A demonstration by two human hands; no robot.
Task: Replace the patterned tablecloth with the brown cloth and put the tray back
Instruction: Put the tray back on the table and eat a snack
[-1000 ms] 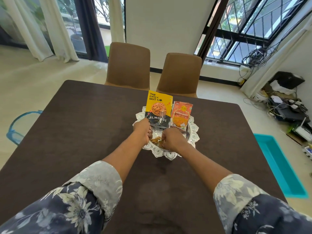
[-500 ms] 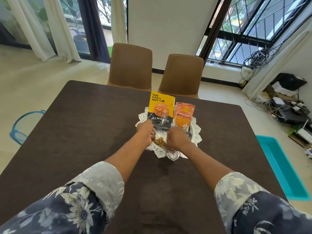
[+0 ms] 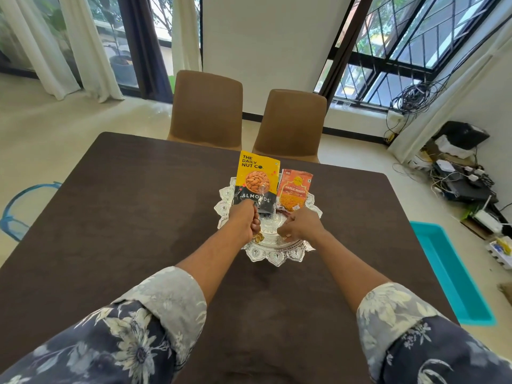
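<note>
The brown cloth point(image 3: 133, 217) covers the whole table. On it, past the middle, sits the silver scalloped tray point(image 3: 277, 254). A yellow-and-black almonds packet point(image 3: 257, 181) and an orange snack packet point(image 3: 295, 189) stand at the tray's far side. My left hand point(image 3: 243, 221) hovers over the tray's left part, its fingers curled by the almonds packet's lower edge, with a small tan piece point(image 3: 258, 238) showing at its fingertips. My right hand point(image 3: 300, 225) is over the tray's right part and pinches another small tan piece point(image 3: 286, 239). No patterned tablecloth is in view.
Two brown chairs point(image 3: 207, 106) point(image 3: 291, 126) stand at the table's far edge. A teal tub point(image 3: 454, 273) lies on the floor to the right, with cables and devices point(image 3: 465, 178) beyond it. A blue stool frame point(image 3: 16, 206) is on the floor to the left.
My hands, close together over the tray's middle a second ago, have drawn apart, the left to the left and the right to the right. Tray and packets stay put.
</note>
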